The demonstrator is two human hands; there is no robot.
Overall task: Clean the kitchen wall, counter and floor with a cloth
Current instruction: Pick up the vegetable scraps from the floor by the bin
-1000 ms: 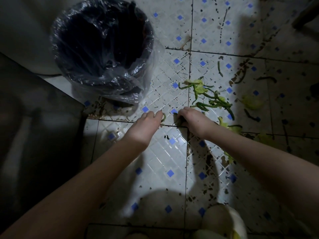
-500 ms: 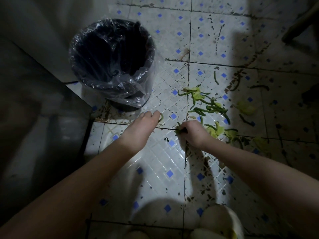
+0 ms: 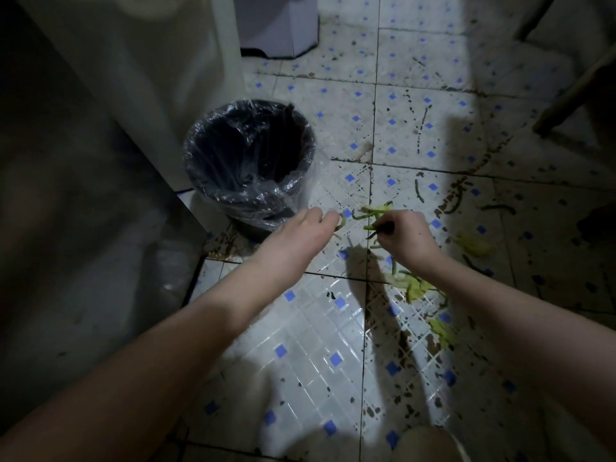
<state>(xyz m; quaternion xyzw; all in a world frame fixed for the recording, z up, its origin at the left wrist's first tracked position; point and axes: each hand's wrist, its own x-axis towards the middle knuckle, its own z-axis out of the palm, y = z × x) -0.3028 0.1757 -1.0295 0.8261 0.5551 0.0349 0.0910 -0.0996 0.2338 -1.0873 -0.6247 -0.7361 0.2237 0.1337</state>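
Right hand (image 3: 405,235) pinches a bunch of green scraps (image 3: 373,216) over the stained tile floor (image 3: 310,328). Left hand (image 3: 306,228) curls its fingers round a green strip (image 3: 340,224), right beside the lined bin (image 3: 250,168). More peelings (image 3: 416,288) lie on the tiles by the right forearm.

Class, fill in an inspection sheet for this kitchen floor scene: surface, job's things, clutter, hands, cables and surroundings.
Surface: tiled floor, white with small blue squares, spattered with dark specks and stains.
Job's things: nothing seen.
Clutter: green vegetable scraps strewn on the tiles to the right; dark strips farther out.
Hands: left hand pinches a pale scrap near the bin; right hand grips a green bunch.
Cables: nothing seen.
Surroundings: black bin lined with a clear bag; dark cabinet on the left; wooden legs upper right.
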